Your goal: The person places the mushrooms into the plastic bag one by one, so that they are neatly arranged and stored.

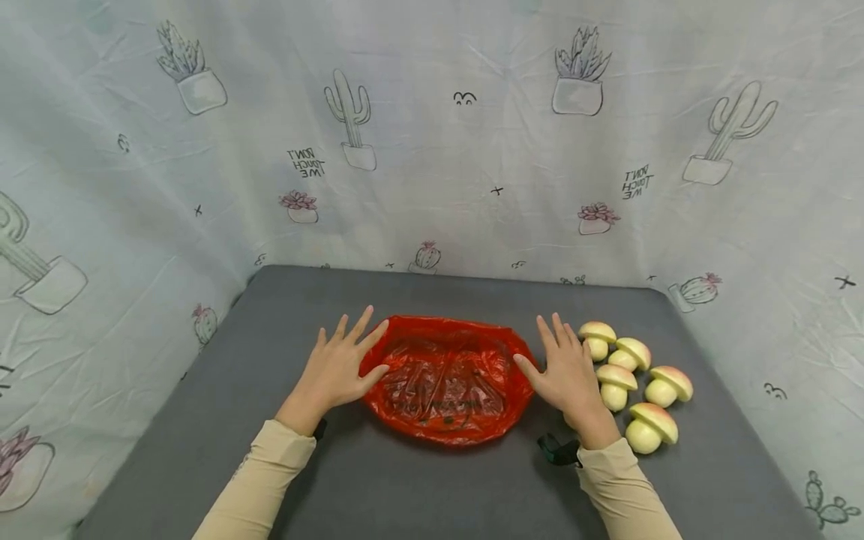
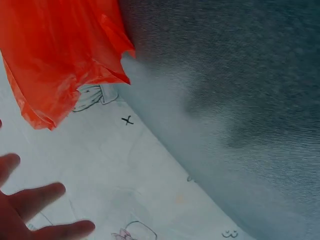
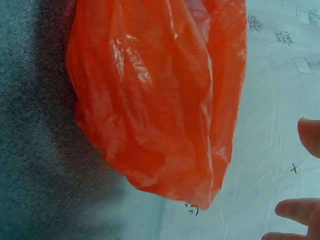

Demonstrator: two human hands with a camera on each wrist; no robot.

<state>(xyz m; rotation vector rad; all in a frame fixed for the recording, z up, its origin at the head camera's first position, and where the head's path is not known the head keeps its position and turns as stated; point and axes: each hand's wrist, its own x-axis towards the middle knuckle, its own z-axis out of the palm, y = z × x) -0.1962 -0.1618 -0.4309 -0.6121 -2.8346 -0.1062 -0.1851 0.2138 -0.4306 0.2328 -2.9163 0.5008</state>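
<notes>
A red plastic bag (image 1: 439, 431) stands on the table with its mouth spread wide, so its crumpled inside shows from above. To its left is my left hand (image 1: 340, 367), fingers spread and holding nothing. My right hand (image 1: 567, 375) is likewise spread at the bag's right side, empty. In the left wrist view, the bag's side (image 2: 60, 50) appears apart from the fingertips (image 2: 55, 192). The right wrist view shows the bag's wall (image 3: 150, 100) with a gap before the fingers (image 3: 297, 211). Several toy mushrooms (image 1: 616, 377) lie just right of the right hand.
The grey table (image 1: 270, 307) carries the bag and mushrooms. A white cloth (image 1: 439, 150) printed with cacti and succulents hangs behind and at both sides. A dark strap (image 1: 559, 451) is at the right wrist.
</notes>
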